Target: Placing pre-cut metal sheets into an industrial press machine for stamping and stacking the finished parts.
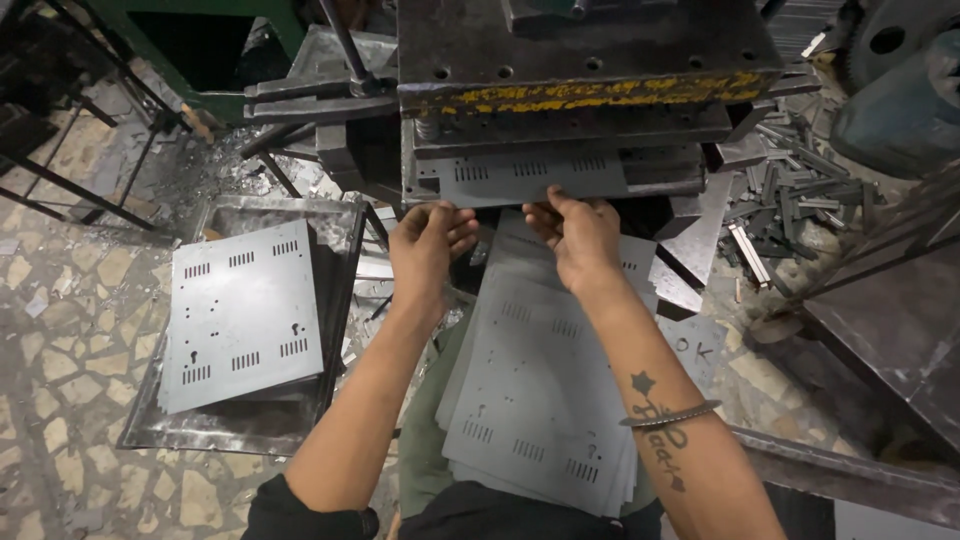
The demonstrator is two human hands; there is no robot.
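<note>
Pinching one grey sheet (530,180) in the press (590,95) with left hand (428,245) and right hand (578,238), we judge the lap stack (540,400) unfinished, the left tray (330,230) part-filled.

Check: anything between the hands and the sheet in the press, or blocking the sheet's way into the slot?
Nothing visible. The left hand and right hand already pinch the near edge of the metal sheet, which lies partly inside the press. Deeper in the slot is too dark to tell.

Punched sheets (243,315) fill a tray (340,240); offcuts (790,205) lie rightward.
</note>
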